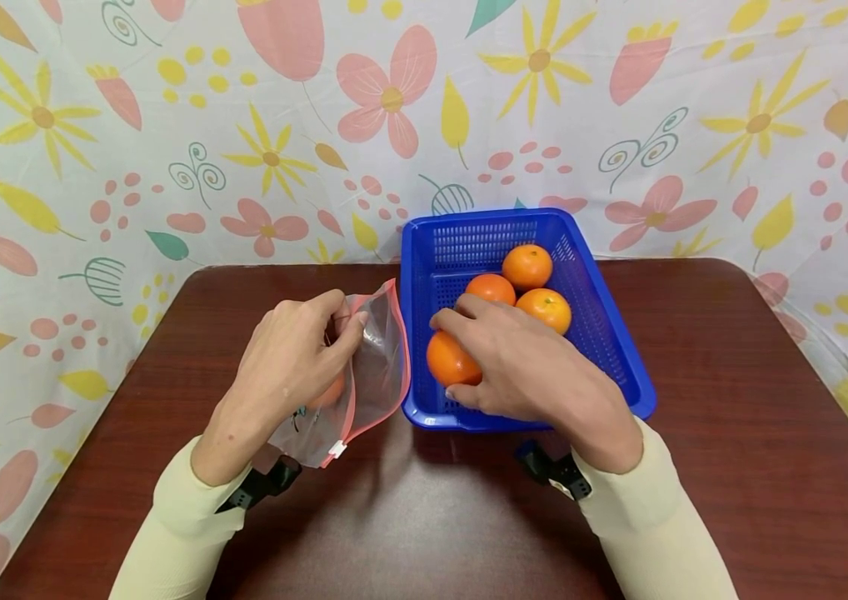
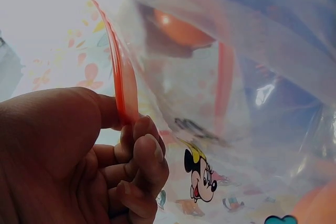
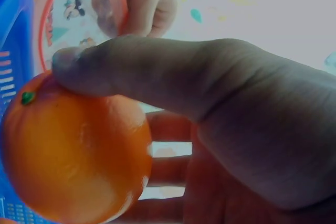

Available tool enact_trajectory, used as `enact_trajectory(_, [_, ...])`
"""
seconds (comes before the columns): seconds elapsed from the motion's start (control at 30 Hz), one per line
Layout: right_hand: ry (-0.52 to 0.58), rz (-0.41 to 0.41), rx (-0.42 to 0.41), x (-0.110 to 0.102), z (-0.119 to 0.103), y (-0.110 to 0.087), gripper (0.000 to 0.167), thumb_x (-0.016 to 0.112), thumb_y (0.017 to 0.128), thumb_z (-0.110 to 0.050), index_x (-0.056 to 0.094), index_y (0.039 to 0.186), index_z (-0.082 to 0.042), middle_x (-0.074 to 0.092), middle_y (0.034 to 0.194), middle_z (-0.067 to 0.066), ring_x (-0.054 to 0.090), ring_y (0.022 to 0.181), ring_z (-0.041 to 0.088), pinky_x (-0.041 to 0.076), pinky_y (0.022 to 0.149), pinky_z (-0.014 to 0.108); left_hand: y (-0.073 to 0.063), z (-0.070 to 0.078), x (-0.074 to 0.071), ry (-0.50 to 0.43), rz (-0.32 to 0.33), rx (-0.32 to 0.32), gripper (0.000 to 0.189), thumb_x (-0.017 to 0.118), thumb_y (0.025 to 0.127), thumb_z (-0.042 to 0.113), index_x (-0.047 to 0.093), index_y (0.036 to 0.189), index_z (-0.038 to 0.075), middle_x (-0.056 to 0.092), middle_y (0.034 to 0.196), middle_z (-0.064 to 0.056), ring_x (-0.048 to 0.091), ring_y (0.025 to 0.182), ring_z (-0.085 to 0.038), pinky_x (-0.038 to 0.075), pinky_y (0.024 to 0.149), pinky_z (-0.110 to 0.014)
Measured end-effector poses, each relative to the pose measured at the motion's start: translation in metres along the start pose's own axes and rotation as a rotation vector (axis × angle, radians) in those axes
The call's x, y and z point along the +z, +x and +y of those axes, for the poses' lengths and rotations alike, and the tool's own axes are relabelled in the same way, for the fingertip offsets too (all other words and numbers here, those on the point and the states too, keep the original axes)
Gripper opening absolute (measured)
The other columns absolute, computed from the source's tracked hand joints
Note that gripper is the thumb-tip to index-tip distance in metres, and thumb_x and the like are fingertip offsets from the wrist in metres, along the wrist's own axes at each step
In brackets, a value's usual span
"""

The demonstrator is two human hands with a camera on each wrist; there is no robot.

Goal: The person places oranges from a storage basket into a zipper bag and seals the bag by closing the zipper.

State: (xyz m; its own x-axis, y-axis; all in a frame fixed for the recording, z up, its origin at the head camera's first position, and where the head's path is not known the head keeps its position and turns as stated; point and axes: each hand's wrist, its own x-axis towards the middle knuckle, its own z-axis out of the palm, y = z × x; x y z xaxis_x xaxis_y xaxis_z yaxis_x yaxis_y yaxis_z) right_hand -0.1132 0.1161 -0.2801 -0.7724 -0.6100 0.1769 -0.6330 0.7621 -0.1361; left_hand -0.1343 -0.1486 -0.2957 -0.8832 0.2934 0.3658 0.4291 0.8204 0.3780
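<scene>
My left hand point(image 1: 291, 357) pinches the red zip edge of a clear plastic zip bag point(image 1: 381, 367) between thumb and fingers. The bag's mouth gapes toward the basket, and a white slider point(image 1: 337, 449) sits at its near end. Inside the bag an orange point(image 1: 328, 392) shows partly behind the hand; a cartoon print point(image 2: 202, 177) marks the plastic. My right hand point(image 1: 532, 362) grips an orange point(image 3: 79, 150) with a green stem end, thumb on one side and fingers round the other. It is over the near left part of a blue basket point(image 1: 622, 354).
Three more oranges lie in the basket beyond the right hand: one at the back point(image 1: 527, 267), one in the middle point(image 1: 491, 288) and one to the right point(image 1: 546, 310). The brown table point(image 1: 709, 417) meets a flower-patterned cloth point(image 1: 394, 183) behind.
</scene>
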Motion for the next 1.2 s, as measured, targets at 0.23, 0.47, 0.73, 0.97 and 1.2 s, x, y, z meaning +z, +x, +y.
enact_trajectory(0.23, [0.031,0.098,-0.095,-0.001,-0.003,0.001,0.059,0.090,0.079,-0.033,0.067,0.128,-0.009,0.061,0.112,0.007,0.060,0.096,0.024,0.055,0.086,0.039,0.000,-0.001,0.000,-0.004,-0.006,0.005,0.032,0.064,0.103,0.032,0.053,0.076,0.020,0.040,0.055,0.004,0.044,0.049,-0.015,0.029,0.046,-0.033])
enact_trajectory(0.47, [0.038,0.131,-0.114,-0.002,-0.006,0.001,0.059,0.088,0.080,-0.034,0.066,0.129,-0.010,0.060,0.111,0.005,0.060,0.094,0.022,0.054,0.084,0.036,0.000,0.000,0.000,-0.003,-0.005,0.010,0.032,0.064,0.103,0.033,0.054,0.075,0.020,0.040,0.054,0.004,0.044,0.049,-0.015,0.030,0.046,-0.034])
enact_trajectory(0.73, [0.080,0.159,-0.124,-0.001,-0.009,0.002,0.060,0.090,0.080,-0.035,0.067,0.130,-0.011,0.061,0.115,0.005,0.061,0.099,0.020,0.056,0.086,0.036,0.000,0.000,0.000,-0.007,-0.015,0.002,0.032,0.063,0.103,0.032,0.053,0.076,0.019,0.041,0.055,0.004,0.044,0.047,-0.015,0.029,0.046,-0.033])
enact_trajectory(0.97, [0.108,0.139,-0.128,0.001,-0.012,0.006,0.064,0.092,0.080,-0.037,0.066,0.132,-0.011,0.061,0.117,0.004,0.061,0.098,0.018,0.057,0.086,0.035,0.000,0.000,0.000,-0.009,-0.019,0.003,0.032,0.063,0.104,0.032,0.054,0.076,0.019,0.041,0.055,0.004,0.044,0.047,-0.015,0.030,0.046,-0.033])
enact_trajectory(1.2, [0.123,0.151,-0.146,0.005,-0.015,0.009,0.063,0.092,0.080,-0.037,0.064,0.132,-0.014,0.060,0.115,0.002,0.060,0.094,0.016,0.055,0.083,0.033,0.000,0.000,0.000,-0.008,-0.024,0.007,0.032,0.062,0.104,0.032,0.054,0.076,0.019,0.041,0.055,0.004,0.043,0.046,-0.016,0.029,0.045,-0.032])
